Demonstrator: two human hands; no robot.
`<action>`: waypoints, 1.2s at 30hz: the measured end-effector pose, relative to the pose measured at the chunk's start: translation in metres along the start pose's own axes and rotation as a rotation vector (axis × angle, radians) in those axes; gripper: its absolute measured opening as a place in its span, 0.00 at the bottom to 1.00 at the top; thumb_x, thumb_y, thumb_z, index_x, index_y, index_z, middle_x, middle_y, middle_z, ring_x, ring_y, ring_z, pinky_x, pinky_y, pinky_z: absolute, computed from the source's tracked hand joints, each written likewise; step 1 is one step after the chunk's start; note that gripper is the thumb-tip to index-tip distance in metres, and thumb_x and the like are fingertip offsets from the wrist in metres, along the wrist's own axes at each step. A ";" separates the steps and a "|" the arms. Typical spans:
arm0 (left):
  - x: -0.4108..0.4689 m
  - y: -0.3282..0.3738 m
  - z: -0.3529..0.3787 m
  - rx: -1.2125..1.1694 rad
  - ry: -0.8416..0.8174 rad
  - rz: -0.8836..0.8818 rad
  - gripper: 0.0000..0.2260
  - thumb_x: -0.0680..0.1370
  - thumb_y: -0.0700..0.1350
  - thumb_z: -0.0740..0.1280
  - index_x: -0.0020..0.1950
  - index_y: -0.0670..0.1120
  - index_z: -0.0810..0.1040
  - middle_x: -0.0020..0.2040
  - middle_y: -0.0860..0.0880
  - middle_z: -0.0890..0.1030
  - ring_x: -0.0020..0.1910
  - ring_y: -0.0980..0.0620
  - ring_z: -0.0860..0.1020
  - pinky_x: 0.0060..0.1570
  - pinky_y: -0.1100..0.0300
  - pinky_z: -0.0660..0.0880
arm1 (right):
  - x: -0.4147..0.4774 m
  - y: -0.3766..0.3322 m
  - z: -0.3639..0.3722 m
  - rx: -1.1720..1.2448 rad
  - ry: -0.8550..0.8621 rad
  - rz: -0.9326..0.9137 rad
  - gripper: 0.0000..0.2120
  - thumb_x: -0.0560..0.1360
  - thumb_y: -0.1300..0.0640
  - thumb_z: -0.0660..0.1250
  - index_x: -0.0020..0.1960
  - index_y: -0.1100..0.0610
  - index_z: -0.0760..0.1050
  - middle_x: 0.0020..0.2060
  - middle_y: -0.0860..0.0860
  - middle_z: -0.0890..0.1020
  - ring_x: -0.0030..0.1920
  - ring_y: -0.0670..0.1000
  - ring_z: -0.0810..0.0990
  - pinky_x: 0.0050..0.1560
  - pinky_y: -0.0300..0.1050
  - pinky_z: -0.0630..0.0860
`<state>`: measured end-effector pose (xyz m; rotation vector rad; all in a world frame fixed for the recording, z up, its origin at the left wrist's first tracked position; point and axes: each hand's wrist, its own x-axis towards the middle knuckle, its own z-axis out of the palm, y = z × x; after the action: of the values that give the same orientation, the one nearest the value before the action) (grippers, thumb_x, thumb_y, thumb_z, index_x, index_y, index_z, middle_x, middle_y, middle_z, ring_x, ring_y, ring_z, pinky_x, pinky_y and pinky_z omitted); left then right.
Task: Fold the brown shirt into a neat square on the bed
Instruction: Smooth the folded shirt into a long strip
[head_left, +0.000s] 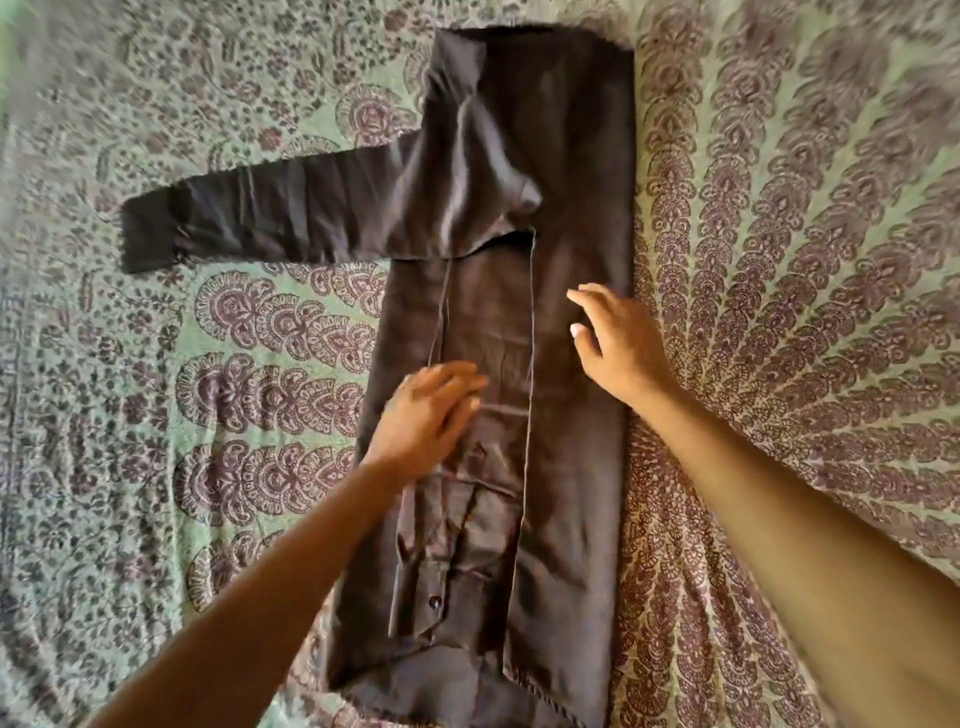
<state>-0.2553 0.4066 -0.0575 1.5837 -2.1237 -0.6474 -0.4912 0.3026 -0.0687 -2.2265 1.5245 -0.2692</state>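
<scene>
**Head view.** The brown shirt (582, 182) lies flat on the bed (810, 270), its long axis running from 12 o'clock to 6 o'clock through the middle of my frame. Its 3 o'clock side is already turned in over the body. This gives a straight outer edge there and a stitched hem line down the centre, and I judge the purpose is to narrow the cloth into a strip. One sleeve (249, 218) stretches flat toward 9 o'clock from the shoulder, so the matching fold on that side is not yet made.

The left hand (423, 421) lies palm down on the shirt toward 7 o'clock of centre, fingers straight, grip released. I read it as pressing the layers smooth, though blur hides the contact. The right hand (618, 348) is over the folded panel toward 3 o'clock, fingers spread and loosely bent, grasping nothing. I cannot tell whether it touches the cloth.

The fabric is thin, matte, dark brown, and creases softly. A small dark button (434, 603) shows near 6 o'clock. The bedspread (156, 467) is green cloth printed with maroon fan and paisley motifs, slightly rumpled, so I expect the shirt to drag on it rather than slide.
</scene>
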 end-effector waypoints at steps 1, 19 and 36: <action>0.016 -0.013 -0.015 -0.059 0.095 -0.184 0.14 0.78 0.51 0.58 0.57 0.47 0.79 0.53 0.48 0.81 0.49 0.51 0.78 0.48 0.57 0.75 | 0.012 -0.006 -0.002 0.016 0.028 -0.003 0.19 0.73 0.56 0.59 0.62 0.62 0.73 0.60 0.59 0.76 0.58 0.60 0.77 0.55 0.54 0.74; 0.092 -0.251 -0.141 0.007 0.658 -1.472 0.28 0.78 0.55 0.58 0.74 0.46 0.56 0.75 0.38 0.55 0.72 0.37 0.56 0.70 0.44 0.55 | 0.169 -0.116 0.084 -0.180 -0.083 0.100 0.28 0.79 0.48 0.54 0.76 0.54 0.51 0.76 0.55 0.52 0.75 0.55 0.51 0.72 0.57 0.47; 0.148 -0.173 -0.180 -1.317 0.676 -0.872 0.05 0.77 0.38 0.56 0.47 0.42 0.72 0.43 0.46 0.76 0.42 0.49 0.77 0.39 0.58 0.78 | 0.174 -0.120 0.046 0.576 -0.210 0.314 0.22 0.82 0.50 0.50 0.74 0.53 0.59 0.73 0.50 0.62 0.73 0.50 0.59 0.72 0.46 0.53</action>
<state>-0.0580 0.1998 -0.0062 1.4225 -0.1928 -1.1674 -0.3065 0.1893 -0.0695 -1.5011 1.4301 -0.3167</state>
